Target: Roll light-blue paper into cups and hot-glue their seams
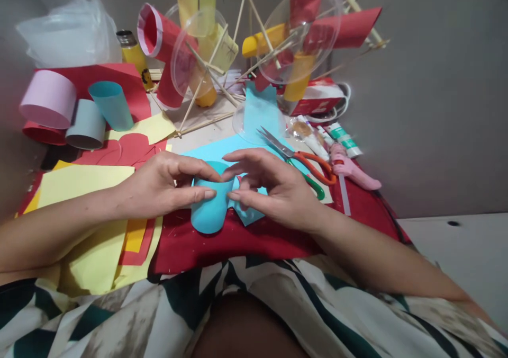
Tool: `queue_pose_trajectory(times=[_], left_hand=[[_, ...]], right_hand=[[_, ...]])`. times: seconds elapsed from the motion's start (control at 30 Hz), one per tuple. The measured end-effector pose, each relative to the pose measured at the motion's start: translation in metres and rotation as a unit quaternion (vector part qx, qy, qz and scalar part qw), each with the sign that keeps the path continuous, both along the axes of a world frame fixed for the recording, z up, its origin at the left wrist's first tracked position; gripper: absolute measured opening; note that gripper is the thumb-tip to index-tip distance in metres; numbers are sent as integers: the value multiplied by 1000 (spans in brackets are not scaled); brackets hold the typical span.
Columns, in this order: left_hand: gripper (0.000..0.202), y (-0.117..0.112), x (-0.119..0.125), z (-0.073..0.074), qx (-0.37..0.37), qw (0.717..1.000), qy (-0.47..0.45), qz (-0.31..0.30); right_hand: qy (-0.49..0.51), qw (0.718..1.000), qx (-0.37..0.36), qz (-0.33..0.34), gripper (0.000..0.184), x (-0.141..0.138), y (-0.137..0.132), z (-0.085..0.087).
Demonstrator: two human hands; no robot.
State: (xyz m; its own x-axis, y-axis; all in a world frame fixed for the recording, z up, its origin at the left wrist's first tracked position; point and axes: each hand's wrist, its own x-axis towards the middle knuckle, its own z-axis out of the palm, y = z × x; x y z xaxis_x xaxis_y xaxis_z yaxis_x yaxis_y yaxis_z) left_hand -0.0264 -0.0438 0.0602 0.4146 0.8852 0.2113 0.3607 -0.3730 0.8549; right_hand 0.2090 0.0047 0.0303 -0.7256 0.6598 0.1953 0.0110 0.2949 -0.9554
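Observation:
A light blue paper roll lies over the red sheet in front of me. My left hand pinches its left side, thumb under and fingers over the rim. From the right, my right hand grips the same roll, with thumb and fingertips pressed to its seam. Both hands meet at the roll's top edge. A flat light blue sheet lies just behind the roll.
Scissors with orange and green handles lie to the right, beside a pink tool and glue tubes. Paper rolls stand at the left, yellow sheets near my left arm. Stick-and-plastic-lid models crowd the back.

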Motion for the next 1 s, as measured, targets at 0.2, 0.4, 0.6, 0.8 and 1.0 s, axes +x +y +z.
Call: queue_pose_trajectory(times=[0.2,0.4,0.6,0.8,1.0], left_hand=[[21,-9,4,-3,-37,998,-2,42],[14,-14,9,-8,-72,995,-34,53],[14,-18,12,-13,-29,997,-4,73],[12,-19,11,-16,-3,996,21,84],[16,-21,11,-23,8,998,-2,64]], right_hand=[[31,993,-115,6,31,-2,-2,-6],[61,992,-114,17,9,2,-7,-10],[32,999,-23,-23,13,3,-9,-13],[-3,997,66,-50,9,4,-8,-16],[28,991,121,-45,10,1,-7,-23]])
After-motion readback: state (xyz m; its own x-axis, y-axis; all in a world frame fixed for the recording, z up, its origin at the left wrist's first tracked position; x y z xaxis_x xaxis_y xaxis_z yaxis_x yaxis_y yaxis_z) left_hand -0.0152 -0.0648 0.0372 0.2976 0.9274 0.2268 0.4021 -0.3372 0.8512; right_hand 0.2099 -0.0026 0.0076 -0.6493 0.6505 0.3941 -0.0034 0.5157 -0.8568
